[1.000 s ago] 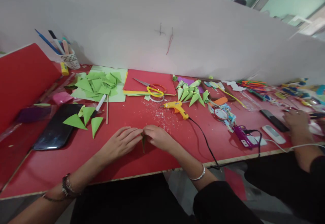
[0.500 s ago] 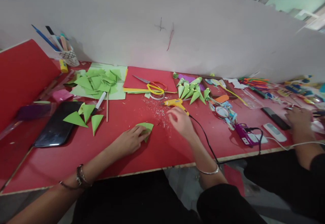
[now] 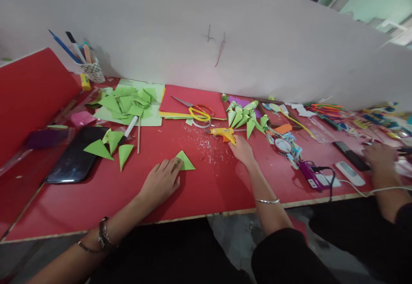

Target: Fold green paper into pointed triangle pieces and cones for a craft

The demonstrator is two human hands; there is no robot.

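My left hand (image 3: 164, 176) pinches the left corner of a green paper piece (image 3: 186, 162), which lies on the red table in front of me. The fingers of my right hand (image 3: 241, 149) are closed round the handle of a yellow glue gun (image 3: 224, 134), whose nozzle points left. Paper scraps (image 3: 204, 142) are scattered below the nozzle. Behind the gun lie several rolled green paper cones (image 3: 244, 116). Scissors with yellow handles (image 3: 198, 112) rest on a stack of coloured paper (image 3: 174, 97).
Cut green pieces (image 3: 124, 101) are heaped at the back left, near a pen cup (image 3: 93, 70). A black phone (image 3: 72, 164) holds more green cones (image 3: 99, 149). On the right sit a purple adapter (image 3: 310, 174), a remote (image 3: 350, 173) and another person's hand (image 3: 381, 157).
My right hand has closed on the glue gun, which has shifted slightly right. The green paper piece has been turned, so its point now faces away from me.
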